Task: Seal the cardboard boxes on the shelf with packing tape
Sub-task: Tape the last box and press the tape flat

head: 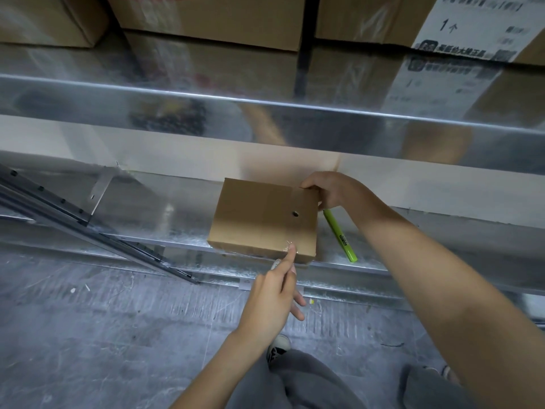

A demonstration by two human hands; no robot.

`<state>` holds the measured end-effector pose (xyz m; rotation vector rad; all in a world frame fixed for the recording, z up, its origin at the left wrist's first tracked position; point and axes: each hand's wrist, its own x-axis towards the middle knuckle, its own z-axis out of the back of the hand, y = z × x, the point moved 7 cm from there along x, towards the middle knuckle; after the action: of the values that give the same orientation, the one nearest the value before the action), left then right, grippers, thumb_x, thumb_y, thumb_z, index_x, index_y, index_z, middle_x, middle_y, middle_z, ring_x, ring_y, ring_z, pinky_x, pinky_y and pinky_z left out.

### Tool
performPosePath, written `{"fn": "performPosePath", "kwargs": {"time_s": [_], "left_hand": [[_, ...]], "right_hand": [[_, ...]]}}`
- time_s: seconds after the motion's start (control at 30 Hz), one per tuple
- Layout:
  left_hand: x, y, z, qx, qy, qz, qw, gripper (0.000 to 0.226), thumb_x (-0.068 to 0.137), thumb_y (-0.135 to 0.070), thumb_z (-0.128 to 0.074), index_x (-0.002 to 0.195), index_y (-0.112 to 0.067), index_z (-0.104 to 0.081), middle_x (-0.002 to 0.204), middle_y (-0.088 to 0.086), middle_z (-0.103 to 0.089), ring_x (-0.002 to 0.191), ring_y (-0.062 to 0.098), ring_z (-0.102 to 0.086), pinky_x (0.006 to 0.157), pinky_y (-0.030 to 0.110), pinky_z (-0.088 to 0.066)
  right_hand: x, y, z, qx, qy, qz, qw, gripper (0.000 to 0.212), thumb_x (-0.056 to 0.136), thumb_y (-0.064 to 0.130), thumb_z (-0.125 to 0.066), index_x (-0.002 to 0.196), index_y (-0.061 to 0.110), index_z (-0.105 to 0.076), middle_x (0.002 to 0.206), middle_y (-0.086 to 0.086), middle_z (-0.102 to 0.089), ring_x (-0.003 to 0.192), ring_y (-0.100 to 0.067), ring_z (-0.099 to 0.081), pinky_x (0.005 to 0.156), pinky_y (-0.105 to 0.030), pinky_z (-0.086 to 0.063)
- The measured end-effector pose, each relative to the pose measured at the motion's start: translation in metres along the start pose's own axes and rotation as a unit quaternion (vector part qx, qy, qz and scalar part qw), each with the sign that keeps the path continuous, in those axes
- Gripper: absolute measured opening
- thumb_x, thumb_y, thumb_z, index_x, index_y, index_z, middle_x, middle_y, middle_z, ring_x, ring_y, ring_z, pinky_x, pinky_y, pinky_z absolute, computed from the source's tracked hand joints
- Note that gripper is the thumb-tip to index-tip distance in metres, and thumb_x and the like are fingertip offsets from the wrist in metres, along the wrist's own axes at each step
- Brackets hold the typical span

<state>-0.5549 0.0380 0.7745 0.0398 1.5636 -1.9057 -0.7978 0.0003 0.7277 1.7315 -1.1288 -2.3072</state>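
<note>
A small cardboard box is shown lying flat on the lower metal shelf, its near edge level with the shelf's front lip. A strip of clear tape can be made out running across its top, beside a small round hole. The box is held between the two hands. The right hand is seen at the far right corner, its fingers curled round that corner so that the box is gripped there. The left hand is placed at the near edge, where the thumb and forefinger are pressed together and a crinkled end of the tape is pinched against the box's front edge; the remaining fingers are loosely spread below.

Just beside the box, on its right, a green marker pen is seen lying on the shelf, partly passing under the right wrist. To the left, a perforated metal rail is leaned diagonally across the shelf front, well apart from the box. Above, an upper shelf beam spans the view, and larger cardboard cartons are stacked on it, one bearing a printed white label. Below, grey trousers and a shoe are visible on the scuffed floor.
</note>
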Motion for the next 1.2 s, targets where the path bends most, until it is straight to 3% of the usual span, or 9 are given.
{"fn": "performPosePath", "kwargs": {"time_s": [0.17,0.33,0.43,0.53,0.63,0.7,0.83,0.97,1.2], "left_hand": [[0.002,0.004,-0.001,-0.023,0.0,-0.005,1.0,0.044,0.106,-0.026,-0.032,0.142,-0.052,-0.029,0.069,0.003,-0.071,0.057,0.018,-0.07,0.068,0.027,-0.056],[0.002,0.006,0.0,-0.028,-0.006,-0.013,1.0,0.043,0.106,-0.026,-0.033,0.14,-0.053,-0.03,0.069,0.004,-0.071,0.057,0.018,-0.07,0.057,0.014,-0.046],[0.004,0.008,0.002,-0.032,-0.007,-0.016,0.999,0.041,0.106,-0.029,-0.036,0.139,-0.053,-0.036,0.072,0.005,-0.071,0.057,0.019,-0.07,0.063,0.023,-0.053],[0.006,0.009,0.015,-0.064,-0.02,-0.022,0.997,0.038,0.103,-0.024,-0.043,0.133,-0.047,-0.048,0.077,0.01,-0.07,0.058,0.026,-0.071,0.062,0.022,-0.053],[0.007,0.012,0.028,-0.076,-0.016,-0.019,0.997,0.049,0.1,-0.015,-0.047,0.136,-0.049,-0.042,0.082,0.013,-0.07,0.059,0.028,-0.071,0.063,0.028,-0.055],[0.009,0.016,0.035,-0.086,0.004,-0.011,0.996,0.061,0.098,-0.01,-0.048,0.143,-0.049,-0.034,0.081,0.014,-0.071,0.059,0.031,-0.071,0.07,0.034,-0.058],[0.013,0.02,0.053,-0.07,0.059,-0.012,0.996,0.075,0.096,-0.012,-0.055,0.146,-0.055,-0.018,0.086,0.013,-0.074,0.062,0.032,-0.071,0.086,0.023,-0.054],[0.017,0.024,0.059,-0.09,0.093,-0.008,0.992,0.084,0.095,-0.011,-0.06,0.147,-0.056,-0.012,0.087,0.018,-0.073,0.057,0.032,-0.068,0.085,0.045,-0.057],[0.019,0.025,0.06,-0.088,0.107,-0.036,0.99,0.085,0.095,-0.009,-0.061,0.149,-0.052,-0.012,0.078,0.018,-0.072,0.056,0.032,-0.067,0.09,0.033,-0.055]], "right_hand": [[-0.014,-0.003,-0.009,0.051,0.011,-0.008,0.999,0.004,0.091,0.008,-0.054,0.092,0.005,-0.057,0.082,-0.01,-0.061,0.073,-0.022,-0.061,0.067,-0.036,-0.051],[-0.014,-0.012,-0.012,0.086,-0.003,-0.007,0.996,0.023,0.085,0.016,-0.065,0.106,0.007,-0.06,0.097,-0.013,-0.065,0.088,-0.027,-0.064,0.083,-0.04,-0.055],[0.013,-0.029,-0.001,0.103,-0.05,0.006,0.993,0.018,0.083,0.025,-0.065,0.097,0.013,-0.065,0.095,-0.011,-0.068,0.085,-0.024,-0.065,0.075,-0.037,-0.055],[0.05,-0.042,0.009,0.115,-0.103,0.058,0.986,0.025,0.081,0.047,-0.055,0.089,0.026,-0.065,0.12,-0.003,-0.065,0.092,-0.012,-0.062,0.087,-0.035,-0.052],[0.005,-0.032,-0.003,0.162,-0.182,0.099,0.965,0.02,0.096,0.017,-0.04,0.1,0.013,-0.06,0.103,-0.011,-0.064,0.083,-0.019,-0.059,0.069,-0.03,-0.049],[-0.026,-0.025,-0.002,0.094,-0.255,0.159,0.949,0.029,0.097,0.012,-0.04,0.113,0.0,-0.061,0.115,-0.018,-0.064,0.098,-0.027,-0.059,0.076,-0.032,-0.043],[-0.111,-0.022,-0.022,-0.188,-0.269,0.394,0.859,0.041,0.105,0.027,-0.031,0.13,0.006,-0.054,0.134,-0.008,-0.056,0.121,-0.021,-0.05,0.1,-0.021,-0.031],[-0.143,-0.065,-0.087,-0.548,-0.122,0.563,0.606,0.057,0.103,0.043,-0.022,0.149,0.01,-0.032,0.155,-0.007,-0.033,0.145,-0.02,-0.024,0.119,-0.041,-0.013],[-0.124,-0.091,-0.109,-0.627,-0.044,0.521,0.577,0.066,0.102,0.052,-0.019,0.154,0.012,-0.017,0.161,-0.003,-0.013,0.148,-0.011,-0.003,0.119,-0.032,0.01]]}}
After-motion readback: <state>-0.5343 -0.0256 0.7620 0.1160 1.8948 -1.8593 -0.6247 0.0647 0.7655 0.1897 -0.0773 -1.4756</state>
